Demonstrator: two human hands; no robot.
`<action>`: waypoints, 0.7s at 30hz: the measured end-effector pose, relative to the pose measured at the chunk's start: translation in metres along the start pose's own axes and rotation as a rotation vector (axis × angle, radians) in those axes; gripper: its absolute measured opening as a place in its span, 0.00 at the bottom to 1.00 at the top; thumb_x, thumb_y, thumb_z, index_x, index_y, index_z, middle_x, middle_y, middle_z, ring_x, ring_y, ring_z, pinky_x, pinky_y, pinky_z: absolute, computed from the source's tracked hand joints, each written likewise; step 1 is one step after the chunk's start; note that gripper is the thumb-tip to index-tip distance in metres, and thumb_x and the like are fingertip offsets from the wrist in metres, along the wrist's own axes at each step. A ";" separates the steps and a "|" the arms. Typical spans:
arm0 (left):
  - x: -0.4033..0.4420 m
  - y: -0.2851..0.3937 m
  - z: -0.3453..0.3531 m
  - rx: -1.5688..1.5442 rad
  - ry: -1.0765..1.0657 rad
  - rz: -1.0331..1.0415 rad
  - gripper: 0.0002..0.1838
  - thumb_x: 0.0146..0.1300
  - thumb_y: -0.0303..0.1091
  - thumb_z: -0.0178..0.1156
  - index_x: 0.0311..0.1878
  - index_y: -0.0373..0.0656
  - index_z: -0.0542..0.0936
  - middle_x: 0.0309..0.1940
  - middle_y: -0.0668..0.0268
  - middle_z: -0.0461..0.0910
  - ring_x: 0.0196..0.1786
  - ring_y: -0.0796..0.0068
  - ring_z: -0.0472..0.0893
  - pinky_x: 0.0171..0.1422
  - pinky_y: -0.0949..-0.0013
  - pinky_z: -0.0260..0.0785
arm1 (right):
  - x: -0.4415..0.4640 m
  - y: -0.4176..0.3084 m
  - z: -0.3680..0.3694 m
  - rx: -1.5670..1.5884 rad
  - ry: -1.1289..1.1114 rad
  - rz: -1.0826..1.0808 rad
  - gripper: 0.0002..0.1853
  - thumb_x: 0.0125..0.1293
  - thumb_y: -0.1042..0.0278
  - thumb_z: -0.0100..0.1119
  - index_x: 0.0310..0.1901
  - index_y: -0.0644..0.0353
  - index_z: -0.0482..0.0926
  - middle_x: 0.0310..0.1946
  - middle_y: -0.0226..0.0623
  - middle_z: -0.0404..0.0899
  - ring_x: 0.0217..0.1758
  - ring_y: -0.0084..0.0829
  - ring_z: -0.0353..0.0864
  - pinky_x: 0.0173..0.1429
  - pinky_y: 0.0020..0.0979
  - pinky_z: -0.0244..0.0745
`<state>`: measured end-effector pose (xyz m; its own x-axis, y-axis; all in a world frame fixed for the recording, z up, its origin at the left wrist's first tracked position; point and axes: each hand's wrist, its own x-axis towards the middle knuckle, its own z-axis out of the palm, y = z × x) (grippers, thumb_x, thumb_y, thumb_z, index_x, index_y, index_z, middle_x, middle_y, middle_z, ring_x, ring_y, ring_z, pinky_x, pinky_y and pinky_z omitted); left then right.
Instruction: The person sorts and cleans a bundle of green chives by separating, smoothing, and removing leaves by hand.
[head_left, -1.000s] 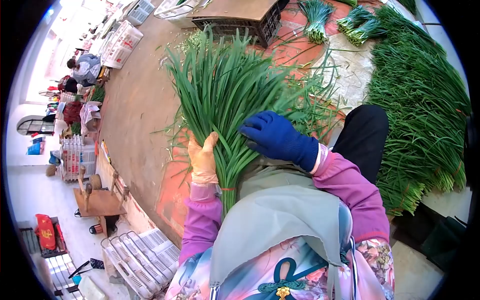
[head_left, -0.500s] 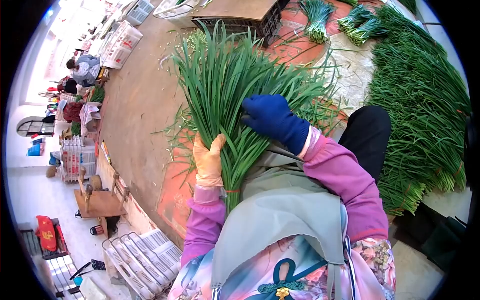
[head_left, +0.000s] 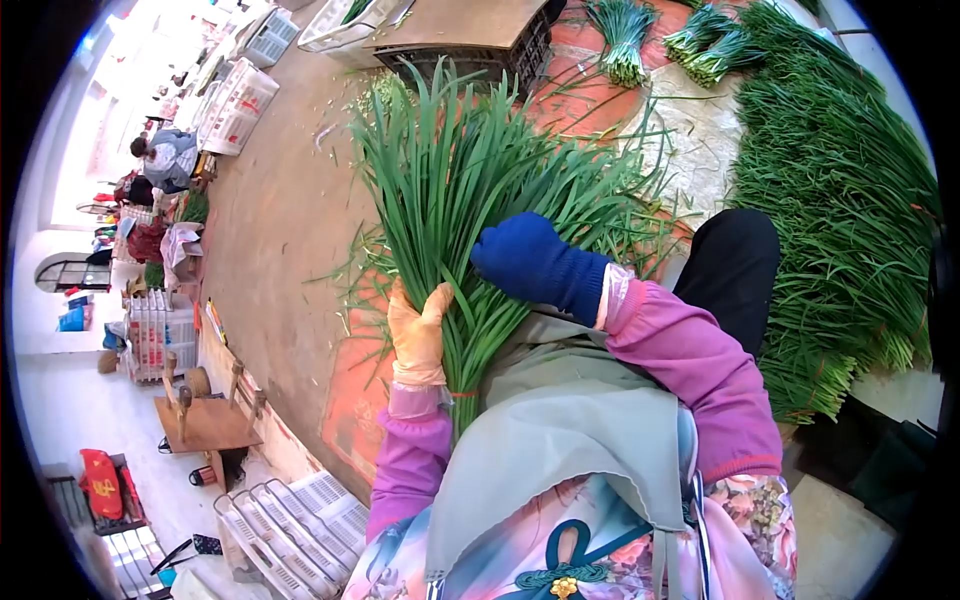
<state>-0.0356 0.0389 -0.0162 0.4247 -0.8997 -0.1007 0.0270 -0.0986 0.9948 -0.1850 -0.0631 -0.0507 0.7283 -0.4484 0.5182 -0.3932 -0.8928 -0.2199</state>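
A tied bunch of garlic chives stands upright in front of me, its long green leaves fanning out at the top. My left hand, in a pale orange glove, wraps round the lower part of the bunch with the thumb across the front. Just below that hand a red band circles the stems. My right hand, in a dark blue knitted glove, is closed in a fist against the right side of the leaves. Whatever its curled fingers hold is hidden.
A big heap of chives lies along the right. Smaller bunches rest on red sheeting at the back, near a board on a black crate. White crates and a small wooden stool stand left. Another person sits far left.
My closed right hand has moved down and slightly left along the leaves, towards my body. My left hand keeps its grip on the bunch. The view has shifted slightly.
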 end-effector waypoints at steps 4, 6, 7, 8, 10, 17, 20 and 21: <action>0.000 -0.002 0.002 0.066 0.016 0.019 0.21 0.53 0.21 0.59 0.51 0.32 0.69 0.41 0.64 0.77 0.40 0.78 0.75 0.48 0.75 0.68 | 0.002 0.000 0.001 -0.003 -0.060 -0.009 0.06 0.46 0.64 0.55 0.18 0.54 0.73 0.16 0.36 0.71 0.20 0.38 0.76 0.21 0.38 0.68; -0.002 0.004 0.006 0.037 -0.011 0.006 0.21 0.53 0.21 0.59 0.51 0.32 0.69 0.41 0.64 0.77 0.40 0.78 0.75 0.48 0.75 0.68 | 0.001 0.000 0.000 -0.018 -0.077 -0.025 0.06 0.45 0.64 0.55 0.17 0.54 0.73 0.15 0.36 0.71 0.19 0.39 0.76 0.21 0.38 0.68; -0.003 0.006 0.008 0.008 -0.038 -0.009 0.21 0.53 0.20 0.59 0.51 0.32 0.69 0.41 0.64 0.77 0.40 0.78 0.75 0.48 0.75 0.68 | 0.001 0.000 -0.003 0.027 -0.112 -0.018 0.06 0.46 0.65 0.55 0.16 0.54 0.73 0.15 0.37 0.72 0.19 0.40 0.76 0.21 0.38 0.69; -0.003 0.005 0.009 0.006 -0.038 -0.008 0.21 0.53 0.20 0.59 0.51 0.32 0.69 0.41 0.64 0.77 0.40 0.78 0.75 0.48 0.75 0.68 | 0.000 0.000 -0.005 0.071 -0.148 -0.011 0.07 0.46 0.65 0.55 0.16 0.54 0.74 0.14 0.39 0.73 0.18 0.41 0.76 0.21 0.39 0.69; -0.001 -0.001 0.008 0.036 -0.061 0.012 0.21 0.53 0.20 0.59 0.51 0.32 0.69 0.41 0.64 0.76 0.40 0.79 0.75 0.48 0.75 0.68 | -0.003 0.002 -0.001 0.136 -0.134 0.077 0.08 0.48 0.65 0.54 0.16 0.55 0.74 0.14 0.38 0.73 0.17 0.38 0.75 0.20 0.36 0.68; -0.008 0.008 0.006 0.102 -0.162 0.096 0.35 0.51 0.19 0.59 0.63 0.36 0.57 0.52 0.60 0.70 0.51 0.74 0.71 0.57 0.71 0.63 | -0.035 0.064 -0.029 1.227 0.375 0.971 0.13 0.61 0.60 0.52 0.33 0.63 0.77 0.23 0.33 0.78 0.21 0.23 0.75 0.27 0.27 0.71; 0.000 -0.009 -0.041 0.206 -0.177 0.173 0.43 0.54 0.33 0.62 0.70 0.47 0.48 0.59 0.56 0.63 0.60 0.64 0.65 0.63 0.64 0.56 | -0.065 0.079 -0.047 0.869 0.719 0.809 0.11 0.63 0.63 0.52 0.39 0.63 0.77 0.28 0.32 0.78 0.25 0.19 0.73 0.30 0.21 0.69; -0.001 -0.013 -0.051 0.093 -0.214 0.091 0.43 0.55 0.37 0.63 0.69 0.45 0.49 0.60 0.57 0.62 0.60 0.64 0.65 0.64 0.64 0.56 | -0.076 0.080 -0.054 0.839 0.771 0.841 0.12 0.63 0.63 0.52 0.39 0.63 0.77 0.27 0.31 0.78 0.25 0.18 0.73 0.31 0.20 0.68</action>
<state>0.0103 0.0627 -0.0277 0.2203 -0.9752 -0.0222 -0.0905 -0.0431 0.9950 -0.3017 -0.0978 -0.0631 -0.1445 -0.9593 0.2427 0.0944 -0.2575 -0.9616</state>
